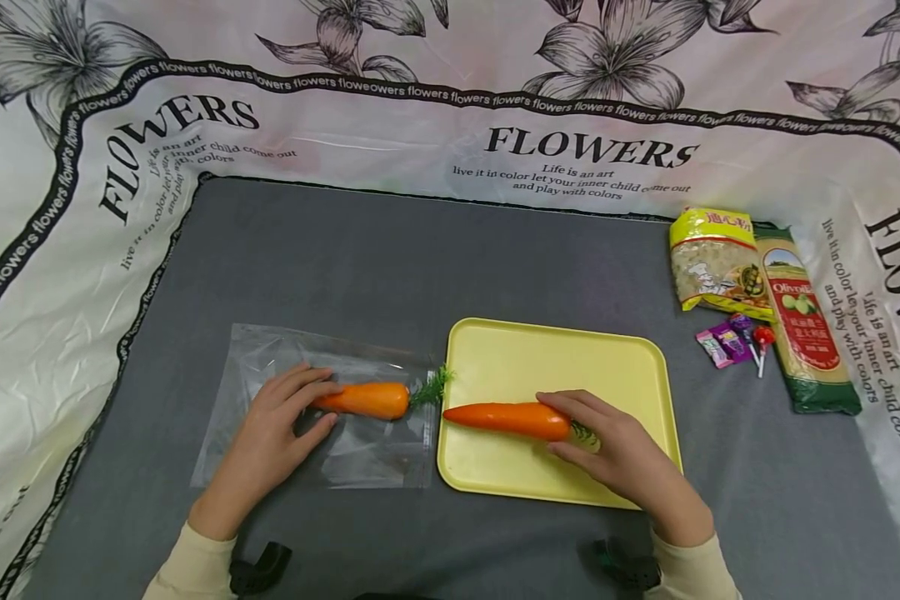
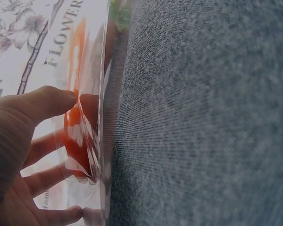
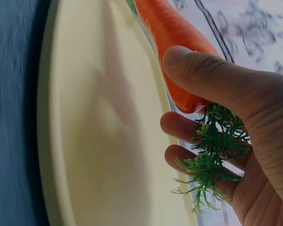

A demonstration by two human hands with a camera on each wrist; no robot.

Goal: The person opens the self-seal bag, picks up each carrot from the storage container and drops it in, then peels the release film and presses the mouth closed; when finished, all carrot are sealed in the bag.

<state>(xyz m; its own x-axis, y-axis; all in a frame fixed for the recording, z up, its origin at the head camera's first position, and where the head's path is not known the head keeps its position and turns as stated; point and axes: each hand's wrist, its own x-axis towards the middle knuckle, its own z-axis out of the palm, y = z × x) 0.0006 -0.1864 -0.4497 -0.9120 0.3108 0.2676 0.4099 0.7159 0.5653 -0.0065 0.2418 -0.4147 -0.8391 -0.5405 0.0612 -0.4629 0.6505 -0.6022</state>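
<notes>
On the left, an orange carrot (image 1: 371, 401) with a green leafy top lies over a clear plastic bag (image 1: 378, 462), its leaves reaching the tray's edge. My left hand (image 1: 281, 425) holds this carrot near its narrow end, thumb on one side and fingers on the other. Shiny plastic shows around the carrot (image 2: 75, 115) in the left wrist view. A second carrot (image 1: 506, 419) is over the yellow tray (image 1: 562, 362), tip pointing left. My right hand (image 1: 615, 446) grips its thick end between thumb and fingers. Its green leaves (image 3: 212, 155) hang beside the palm in the right wrist view.
At the right stand a yellow-topped food packet (image 1: 720, 267) and a green and red packet (image 1: 806, 325). Small purple wrapped candies (image 1: 727, 343) and a red lollipop (image 1: 762, 336) lie beside them. A grey cloth (image 1: 420, 258) covers the middle, bordered by flower-printed fabric (image 1: 390, 133).
</notes>
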